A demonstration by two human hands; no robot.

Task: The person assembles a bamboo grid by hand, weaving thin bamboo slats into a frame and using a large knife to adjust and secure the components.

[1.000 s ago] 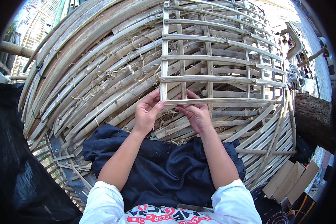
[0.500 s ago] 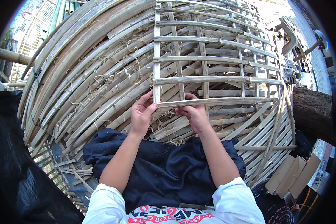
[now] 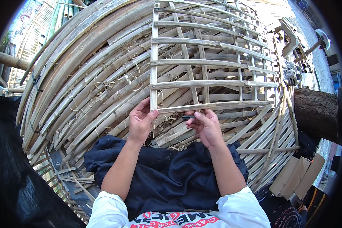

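A lattice of thin bamboo slats (image 3: pixel 212 85) is held up before me, its crosspieces fixed to a pale upright strip. My left hand (image 3: pixel 141 122) closes on the lower left corner, thumb in front and fingers behind the strip. Just below the bottom slat (image 3: pixel 231 106) is my right hand (image 3: pixel 206 126), its fingers curled and its thumb against them. A small dark piece (image 3: pixel 186 117) pokes out from these fingers; its kind I cannot make out. The right fingertips lie close against the bottom slat, and I cannot tell whether they grip it.
Behind the lattice lies a big stack of split bamboo strips (image 3: pixel 91 72) with curly shavings. Dark cloth (image 3: pixel 171 174) covers my lap. A thick log (image 3: pixel 316 110) stands at the right, with cardboard (image 3: pixel 298 176) below it. Black sheeting (image 3: pixel 19 171) hangs at the left.
The lattice has shifted a little left and its lower edge has come slightly nearer. My right hand has moved right and turned, and the small dark piece now shows at its fingers.
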